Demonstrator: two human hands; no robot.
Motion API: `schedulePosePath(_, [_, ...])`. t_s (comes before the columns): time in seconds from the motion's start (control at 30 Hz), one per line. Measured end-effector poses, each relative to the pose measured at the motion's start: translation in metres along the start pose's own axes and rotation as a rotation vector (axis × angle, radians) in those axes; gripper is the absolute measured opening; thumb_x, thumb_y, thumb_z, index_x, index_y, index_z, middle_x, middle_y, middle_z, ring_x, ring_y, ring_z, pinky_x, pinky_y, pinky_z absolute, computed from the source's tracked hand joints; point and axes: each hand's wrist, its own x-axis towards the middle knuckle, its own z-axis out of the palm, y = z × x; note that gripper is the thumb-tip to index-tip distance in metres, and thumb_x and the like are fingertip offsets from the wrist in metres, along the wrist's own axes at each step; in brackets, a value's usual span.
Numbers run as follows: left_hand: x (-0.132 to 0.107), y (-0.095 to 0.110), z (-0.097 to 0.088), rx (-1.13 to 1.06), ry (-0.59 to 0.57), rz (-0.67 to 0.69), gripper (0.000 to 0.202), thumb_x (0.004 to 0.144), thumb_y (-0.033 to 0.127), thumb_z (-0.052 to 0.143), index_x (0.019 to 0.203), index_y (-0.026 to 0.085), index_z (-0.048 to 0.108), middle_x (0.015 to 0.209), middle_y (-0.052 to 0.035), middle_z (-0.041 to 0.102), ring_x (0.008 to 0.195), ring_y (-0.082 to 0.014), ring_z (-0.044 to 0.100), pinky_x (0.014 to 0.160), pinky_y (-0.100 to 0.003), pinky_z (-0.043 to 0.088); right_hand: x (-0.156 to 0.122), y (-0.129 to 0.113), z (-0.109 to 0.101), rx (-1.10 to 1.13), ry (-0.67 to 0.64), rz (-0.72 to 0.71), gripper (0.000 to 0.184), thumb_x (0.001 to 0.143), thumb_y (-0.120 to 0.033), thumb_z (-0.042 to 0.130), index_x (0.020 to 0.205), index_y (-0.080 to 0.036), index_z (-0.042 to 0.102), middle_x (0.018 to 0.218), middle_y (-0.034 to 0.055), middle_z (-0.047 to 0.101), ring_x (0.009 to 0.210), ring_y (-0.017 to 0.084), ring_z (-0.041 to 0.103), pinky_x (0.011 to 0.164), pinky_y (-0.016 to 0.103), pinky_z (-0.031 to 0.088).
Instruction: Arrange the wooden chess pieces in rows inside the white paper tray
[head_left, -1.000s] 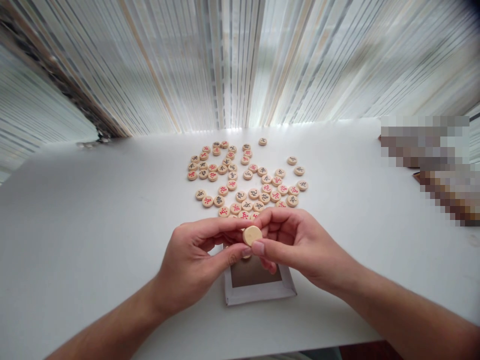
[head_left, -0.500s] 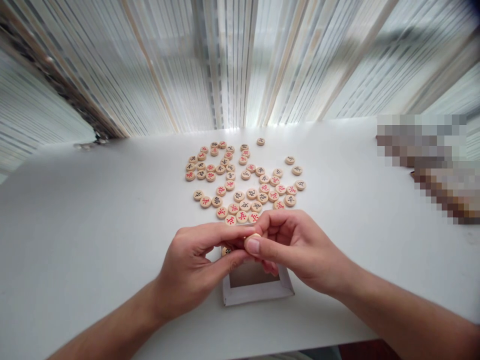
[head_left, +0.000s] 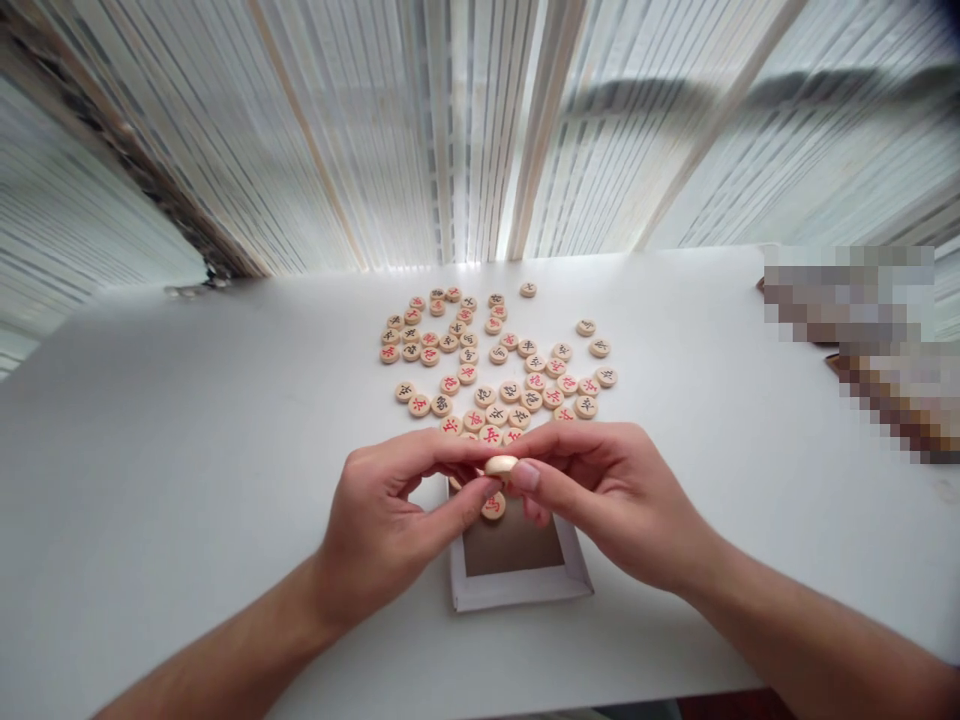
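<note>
Between my two hands is a round wooden xiangqi piece (head_left: 501,467), tilted so its pale edge faces me. My left hand (head_left: 397,500) pinches it from the left with thumb and fingertips. From the other side, my right hand (head_left: 600,490) has its thumb pressed against it. Both hands are over a shallow white cardboard box (head_left: 525,590) with a brown bottom. A red-marked piece (head_left: 493,505) shows just below the held one, by my left thumb; whether it rests in the box I cannot tell. My fingers hide the box's far part.
Beyond the hands, many xiangqi pieces with red or black characters, such as a black-marked piece (head_left: 484,396), lie spread on the white table (head_left: 225,480). Strip curtains (head_left: 390,130) hang behind the table. Blurred-out items (head_left: 892,390) sit at the right edge.
The held piece has tilted, showing more of its edge, and my fingers have shifted around it. A red-marked piece now shows below it. The view has moved slightly.
</note>
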Motion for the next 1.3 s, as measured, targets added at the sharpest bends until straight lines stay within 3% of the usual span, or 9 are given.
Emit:
schedulePosePath(0.13, [0.001, 0.0, -0.003, 0.21, 0.02, 0.255, 0.024, 0.085, 0.0, 0.084, 0.104, 0.015, 0.082, 0.096, -0.0059, 0.085, 0.085, -0.0134, 0.08, 0.08, -0.02, 0.065, -0.002, 0.005, -0.001, -0.104, 0.033, -0.069, 0.021, 0.082, -0.018, 0.093, 0.101, -0.024, 0.087, 0.082, 0.0012, 0.084, 0.074, 0.013, 0.079, 0.07, 0.016, 0.062])
schedulePosePath(0.27, [0.001, -0.001, -0.006, 0.252, 0.004, 0.339, 0.021, 0.087, 0.0, 0.083, 0.104, 0.013, 0.082, 0.102, -0.0094, 0.085, 0.09, -0.0139, 0.081, 0.085, -0.019, 0.065, -0.003, 0.006, -0.002, -0.107, 0.02, -0.054, 0.026, 0.079, -0.018, 0.096, 0.102, -0.024, 0.087, 0.085, 0.001, 0.085, 0.078, 0.015, 0.082, 0.076, 0.017, 0.066])
schedulePosePath(0.47, [0.002, -0.002, -0.006, 0.262, -0.012, 0.34, 0.016, 0.087, 0.0, 0.083, 0.098, 0.012, 0.082, 0.099, -0.0097, 0.084, 0.09, -0.0142, 0.081, 0.086, -0.019, 0.065, -0.001, 0.002, -0.003, -0.143, -0.002, -0.02, 0.029, 0.076, -0.018, 0.097, 0.102, -0.02, 0.085, 0.094, 0.0046, 0.086, 0.081, 0.018, 0.083, 0.083, 0.023, 0.069])
schedulePosePath(0.83, [0.002, -0.002, -0.005, 0.281, -0.046, 0.327, 0.02, 0.091, 0.004, 0.078, 0.101, 0.021, 0.081, 0.101, -0.0068, 0.085, 0.088, -0.0161, 0.082, 0.08, -0.022, 0.068, -0.001, 0.0, -0.005, -0.293, -0.005, 0.009, 0.014, 0.081, -0.02, 0.088, 0.092, -0.019, 0.079, 0.085, 0.0044, 0.083, 0.077, 0.019, 0.079, 0.073, 0.027, 0.067])
schedulePosePath(1.07, [0.008, -0.008, -0.007, 0.32, 0.016, 0.237, 0.025, 0.09, 0.0, 0.07, 0.097, 0.021, 0.081, 0.097, -0.0062, 0.084, 0.089, -0.0194, 0.08, 0.083, -0.03, 0.067, -0.003, 0.001, -0.008, -0.821, -0.002, -0.303, 0.009, 0.084, -0.017, 0.074, 0.092, -0.019, 0.075, 0.067, -0.0022, 0.071, 0.055, 0.011, 0.06, 0.055, 0.022, 0.049])
schedulePosePath(1.3, [0.011, -0.011, -0.01, 0.312, 0.084, 0.15, 0.026, 0.089, -0.001, 0.067, 0.095, 0.019, 0.081, 0.097, -0.0051, 0.083, 0.092, -0.0188, 0.079, 0.087, -0.031, 0.064, -0.006, 0.012, -0.013, -1.102, -0.239, -0.431, 0.007, 0.091, -0.015, 0.062, 0.094, -0.016, 0.068, 0.07, -0.0023, 0.065, 0.057, 0.011, 0.052, 0.055, 0.023, 0.041])
